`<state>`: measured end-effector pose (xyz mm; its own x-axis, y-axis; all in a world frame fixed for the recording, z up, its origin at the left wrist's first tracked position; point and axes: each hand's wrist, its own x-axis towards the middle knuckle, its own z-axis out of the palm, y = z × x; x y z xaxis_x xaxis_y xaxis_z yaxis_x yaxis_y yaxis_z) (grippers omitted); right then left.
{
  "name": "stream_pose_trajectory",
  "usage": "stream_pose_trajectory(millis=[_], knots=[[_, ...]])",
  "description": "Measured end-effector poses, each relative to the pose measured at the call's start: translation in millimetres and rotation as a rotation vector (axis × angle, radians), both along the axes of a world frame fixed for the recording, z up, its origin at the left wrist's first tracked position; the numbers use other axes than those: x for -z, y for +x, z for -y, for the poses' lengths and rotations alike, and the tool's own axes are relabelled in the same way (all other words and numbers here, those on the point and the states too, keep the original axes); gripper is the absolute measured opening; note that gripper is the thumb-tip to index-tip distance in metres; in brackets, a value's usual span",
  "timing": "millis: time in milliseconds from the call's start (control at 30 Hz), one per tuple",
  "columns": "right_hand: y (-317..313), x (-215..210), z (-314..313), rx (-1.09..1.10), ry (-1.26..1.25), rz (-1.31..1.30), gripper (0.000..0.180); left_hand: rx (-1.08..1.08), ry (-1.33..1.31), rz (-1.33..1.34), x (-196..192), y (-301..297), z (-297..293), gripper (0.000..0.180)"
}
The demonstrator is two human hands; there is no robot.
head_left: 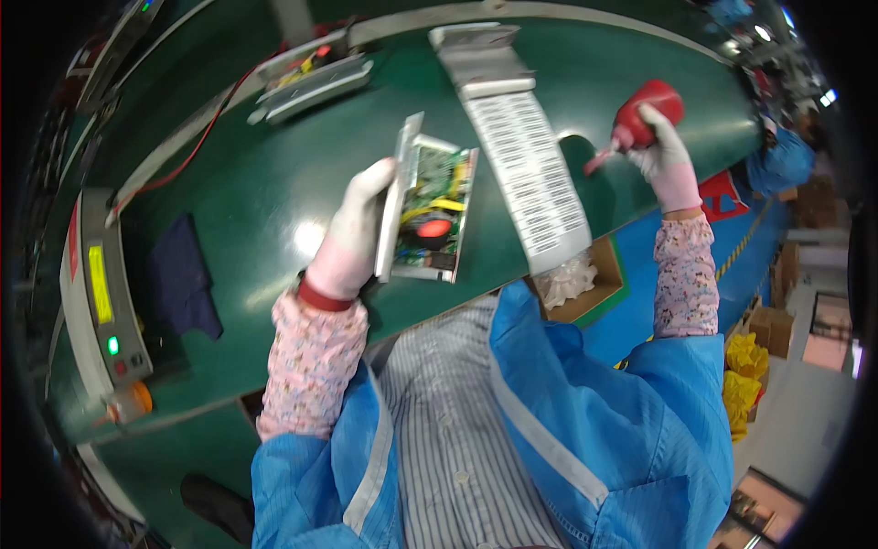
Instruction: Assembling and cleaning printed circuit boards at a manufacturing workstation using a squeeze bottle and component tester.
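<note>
The circuit board (432,215), a green board set in a pale metal frame with yellow wires and a red oval part on its face, is held up above the green surface (274,183), tilted with its face turned toward the person's right. The left hand (357,229), in a white glove, is closed around the board's metal edge, fingers wrapped along the left side of the frame. The right hand (663,156), also gloved in white, is clenched around a red squeeze bottle (645,114), whose pale nozzle points down and to the left, toward the board but well apart from it. Between the two hands a long strip of white labels (530,169) runs across the surface from a grey holder (480,59) at the far side down over the near edge. Both forearms wear pink flowered sleeve covers over a blue coat. To the far left of the surface lies a grey metal part with red wires (311,78). At the person's left stands a grey device with a yellow-green display and a green light (101,293), an orange knob near its lower end, and a dark blue cloth (183,274) lies just beside it. Below the near edge, by the right elbow, an open cardboard box (590,279) holds crumpled white material.
</note>
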<state>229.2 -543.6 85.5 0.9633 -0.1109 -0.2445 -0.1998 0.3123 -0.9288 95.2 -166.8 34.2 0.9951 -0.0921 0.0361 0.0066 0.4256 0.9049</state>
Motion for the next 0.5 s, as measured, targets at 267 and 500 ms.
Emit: stream_pose_trajectory(millis=[267,500], knots=[[1.5,-18.8,82.3,-0.24,-1.246,-0.374,0.057,-0.118,0.183,-0.159,18.4,6.0,7.6,0.057],[3.2,-15.4,51.7,-0.148,-2.144,0.053,0.082,0.032,0.677,-0.462,-21.0,2.0,-13.9,0.064]])
